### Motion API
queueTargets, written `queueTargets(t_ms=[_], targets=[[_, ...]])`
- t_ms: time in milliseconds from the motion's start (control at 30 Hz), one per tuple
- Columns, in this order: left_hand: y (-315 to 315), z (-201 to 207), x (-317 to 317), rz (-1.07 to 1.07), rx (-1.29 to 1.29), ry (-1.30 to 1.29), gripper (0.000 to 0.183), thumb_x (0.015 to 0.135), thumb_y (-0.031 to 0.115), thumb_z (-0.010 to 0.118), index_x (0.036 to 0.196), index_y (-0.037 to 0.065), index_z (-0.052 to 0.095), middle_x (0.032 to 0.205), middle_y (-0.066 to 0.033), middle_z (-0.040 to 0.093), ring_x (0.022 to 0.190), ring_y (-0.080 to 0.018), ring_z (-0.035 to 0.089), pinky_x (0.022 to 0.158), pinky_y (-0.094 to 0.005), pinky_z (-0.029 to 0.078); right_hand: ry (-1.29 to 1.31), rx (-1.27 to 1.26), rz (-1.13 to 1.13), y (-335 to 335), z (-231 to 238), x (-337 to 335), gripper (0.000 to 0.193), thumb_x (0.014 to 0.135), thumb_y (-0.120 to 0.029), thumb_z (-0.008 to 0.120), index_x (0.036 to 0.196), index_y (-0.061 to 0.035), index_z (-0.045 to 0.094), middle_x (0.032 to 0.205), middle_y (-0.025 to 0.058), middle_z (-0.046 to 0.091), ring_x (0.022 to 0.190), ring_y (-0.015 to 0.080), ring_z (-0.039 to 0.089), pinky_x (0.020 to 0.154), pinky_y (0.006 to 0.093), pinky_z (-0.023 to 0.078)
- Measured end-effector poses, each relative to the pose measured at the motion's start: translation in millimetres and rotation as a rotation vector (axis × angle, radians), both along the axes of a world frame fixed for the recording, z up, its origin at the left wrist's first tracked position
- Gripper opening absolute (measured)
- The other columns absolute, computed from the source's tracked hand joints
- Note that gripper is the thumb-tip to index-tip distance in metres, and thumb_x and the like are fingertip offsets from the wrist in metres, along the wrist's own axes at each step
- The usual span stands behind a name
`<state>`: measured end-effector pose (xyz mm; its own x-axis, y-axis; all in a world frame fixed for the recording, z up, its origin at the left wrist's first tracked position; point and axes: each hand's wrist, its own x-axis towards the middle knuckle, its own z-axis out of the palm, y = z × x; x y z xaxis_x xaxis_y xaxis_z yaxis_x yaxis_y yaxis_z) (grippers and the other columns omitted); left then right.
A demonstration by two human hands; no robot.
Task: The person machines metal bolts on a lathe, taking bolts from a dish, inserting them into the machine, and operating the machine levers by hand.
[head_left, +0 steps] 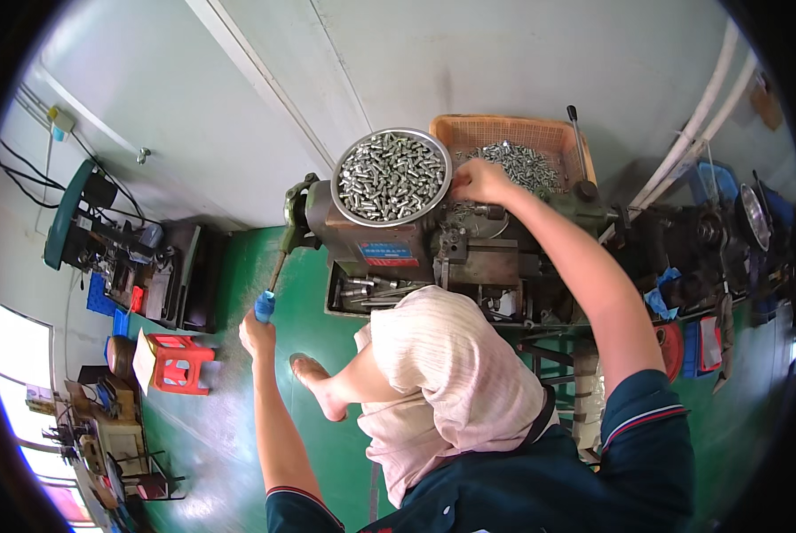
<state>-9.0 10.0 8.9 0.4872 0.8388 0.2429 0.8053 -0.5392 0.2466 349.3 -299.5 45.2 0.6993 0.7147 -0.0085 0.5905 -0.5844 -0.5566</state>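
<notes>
Left hand (257, 338) first: it's wrapped around the blue grip (265, 307) of a lever (278, 270), fingers closed on it, out past the left end of a lathe (371, 242). The lever runs up from there to a green arm on that end of the lathe. Right hand (483, 181) is up over the lathe, just beside the right rim of a steel bowl (389, 223), fingers bent in. Can't tell if it's pinching anything, the tips are mostly hidden (annoying angle, honestly).

The bowl sits on top of the lathe's left part and is heaped with short shiny metal parts (392, 176). Behind the right hand there's an orange basket (504, 130) with a pile of small metal bits (524, 165) in it, and a black-knobbed handle (578, 138) stands at the basket's right side. Below the bowl, the lathe's front has a blue and red label (389, 254), and under that is a tray (349, 311) with some metal rods (355, 290) lying in it.

Further out, the person's legs in pale trousers (451, 355) are in front of the lathe, over a green floor (238, 293). Red stool (181, 364) well off to the left, another machine (71, 213) past it by the wall (265, 133)
</notes>
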Motion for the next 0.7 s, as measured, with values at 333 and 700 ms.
queueTargets(t_ms=[333, 700], targets=[[-3.7, -2.9, 8.0, -0.017, -0.056, -0.035, 0.021, 0.060, 0.000, 0.048, 0.078, 0.007, 0.058, 0.074, -0.0193, 0.056, 0.074, -0.0363, 0.054, 0.065, -0.0407, 0.042, -0.524, -0.400, -0.525, -181.1, 19.7, 77.5, 0.039, 0.078, -0.042, 0.045, 0.092, -0.0079, 0.058, 0.111, 0.0064, 0.049, 0.116, 0.0214, 0.031, 0.091, 0.0446, 0.024], [-7.9, 5.6, 6.1, -0.054, -0.038, -0.048, 0.017, 0.062, 0.004, 0.051, 0.077, 0.007, 0.058, 0.072, -0.0190, 0.057, 0.072, -0.0365, 0.055, 0.064, -0.0422, 0.043, -0.580, -0.455, -0.671, -279.2, 31.1, -22.8, 0.047, 0.073, -0.049, 0.049, 0.068, -0.0028, 0.057, 0.075, 0.0122, 0.057, 0.081, 0.0276, 0.052, 0.070, 0.0397, 0.038]])
